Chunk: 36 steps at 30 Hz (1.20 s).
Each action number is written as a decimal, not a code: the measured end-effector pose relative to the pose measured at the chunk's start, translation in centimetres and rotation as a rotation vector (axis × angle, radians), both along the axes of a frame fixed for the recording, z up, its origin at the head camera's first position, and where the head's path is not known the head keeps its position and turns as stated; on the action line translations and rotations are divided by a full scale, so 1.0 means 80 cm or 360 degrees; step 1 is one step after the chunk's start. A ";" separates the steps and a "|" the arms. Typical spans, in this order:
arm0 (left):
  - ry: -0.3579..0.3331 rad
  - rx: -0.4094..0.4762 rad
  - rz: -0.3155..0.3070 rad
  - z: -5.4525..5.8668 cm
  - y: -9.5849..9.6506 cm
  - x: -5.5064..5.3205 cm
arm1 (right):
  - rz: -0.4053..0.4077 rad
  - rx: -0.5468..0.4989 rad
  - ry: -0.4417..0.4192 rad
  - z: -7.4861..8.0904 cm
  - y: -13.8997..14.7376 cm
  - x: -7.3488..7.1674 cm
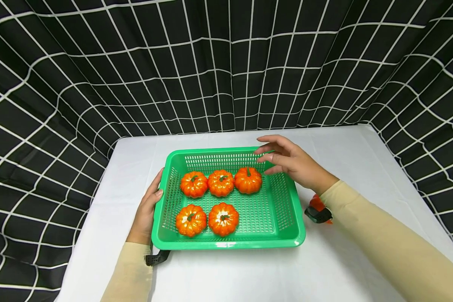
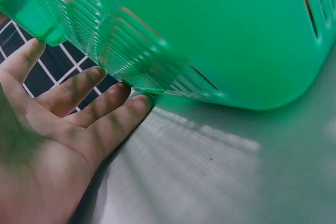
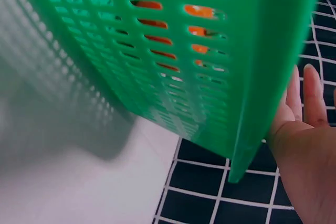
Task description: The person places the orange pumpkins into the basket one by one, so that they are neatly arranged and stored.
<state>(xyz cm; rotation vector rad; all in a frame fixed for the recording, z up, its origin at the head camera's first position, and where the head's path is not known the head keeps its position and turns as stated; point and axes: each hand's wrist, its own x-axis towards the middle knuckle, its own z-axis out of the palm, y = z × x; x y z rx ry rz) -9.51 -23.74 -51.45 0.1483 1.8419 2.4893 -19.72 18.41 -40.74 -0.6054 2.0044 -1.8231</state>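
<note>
A green plastic basket (image 1: 228, 244) with slotted walls holds several small orange pumpkins with green stems. Three lie in a back row, the rightmost pumpkin (image 1: 248, 180) nearest my right hand; a front pumpkin (image 1: 223, 219) sits beside another pumpkin (image 1: 191, 220). My left hand (image 1: 148, 209) rests against the basket's left side; in the left wrist view its extended fingers (image 2: 118, 121) touch the outer wall. Over the back right corner hovers my right hand (image 1: 287, 161), fingers spread and loosely bent, holding nothing. Slots in the right wrist view show some orange inside.
The basket stands on a white-covered table (image 1: 226, 277). An orange-red object (image 1: 317, 203), partly hidden by the black wrist device (image 1: 318, 215), shows right of the basket; its kind is unclear. Black cloth with a white grid (image 1: 226, 63) hangs around the back and sides.
</note>
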 end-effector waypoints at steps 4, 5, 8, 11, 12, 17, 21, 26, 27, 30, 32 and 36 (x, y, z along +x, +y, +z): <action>0.0003 -0.0003 -0.0002 -0.001 -0.001 -0.001 | -0.0002 -0.0007 0.0011 0.002 0.007 0.000; 0.0004 -0.0003 -0.0003 -0.002 -0.001 -0.001 | -0.0005 -0.0008 0.0014 0.003 0.009 0.000; 0.0007 0.0001 -0.0006 -0.003 -0.001 -0.001 | -0.0019 -0.0022 0.0025 0.005 0.016 0.000; 0.0009 0.0002 -0.0008 -0.004 -0.001 -0.001 | -0.0039 -0.0038 0.0027 0.006 0.025 0.001; 0.0008 0.0000 -0.0008 -0.004 -0.002 -0.001 | -0.0043 -0.0044 0.0029 0.006 0.027 0.001; 0.0001 -0.0018 0.0003 -0.004 -0.002 -0.001 | -0.0065 -0.0031 0.0043 0.008 0.042 0.002; 0.0006 -0.0023 0.0000 -0.001 -0.001 -0.001 | -0.0106 -0.0002 0.0044 0.010 0.051 0.003; 0.0015 -0.0026 -0.0005 0.002 0.000 0.000 | -0.0163 0.0058 0.0038 0.009 0.064 0.006; 0.0015 -0.0030 -0.0004 0.003 0.001 0.000 | -0.0174 0.0075 0.0039 0.009 0.066 0.007; 0.0014 -0.0045 0.0001 0.004 0.001 0.000 | -0.0197 0.0123 0.0041 0.005 0.075 0.010; 0.0011 -0.0051 0.0004 0.005 0.001 0.001 | -0.0211 0.0153 0.0036 0.003 0.082 0.012; 0.0002 -0.0047 0.0006 0.004 0.002 0.001 | -0.0213 0.0229 0.0045 -0.004 0.094 0.015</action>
